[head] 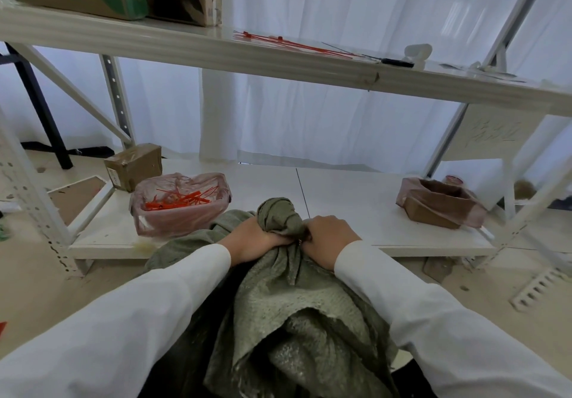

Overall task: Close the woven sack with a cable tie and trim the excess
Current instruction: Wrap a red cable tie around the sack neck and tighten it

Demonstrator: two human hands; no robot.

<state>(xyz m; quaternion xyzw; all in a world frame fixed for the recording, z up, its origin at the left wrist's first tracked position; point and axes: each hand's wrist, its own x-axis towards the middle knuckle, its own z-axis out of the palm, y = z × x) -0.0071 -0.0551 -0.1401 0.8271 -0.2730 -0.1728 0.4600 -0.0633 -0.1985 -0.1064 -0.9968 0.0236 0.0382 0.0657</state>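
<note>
My left hand [253,236] and right hand [328,236] both clenched the gathered neck of the woven sack [294,289], its twisted top pointing away from me; spare red cable ties [291,44] lay lengthwise on the upper shelf [185,48], nearer my right.

between the lined bin of orange cable-tie offcuts [181,209] at the left and the lined cardboard box [439,204] at the right, the lower shelf board [356,199] lies bare, far of the woven sack [291,289], giving open passage there. the sack's gathered neck rises in the near middle, with the left hand [252,238] and right hand [329,240] gripping it and blocking the near edge. a taped brown carton [133,165] stands far-left behind the bin. overhead, the upper shelf [278,57] limits upward room; orange cable ties [288,44] and a black-handled tool [396,63] lie on it.
</note>
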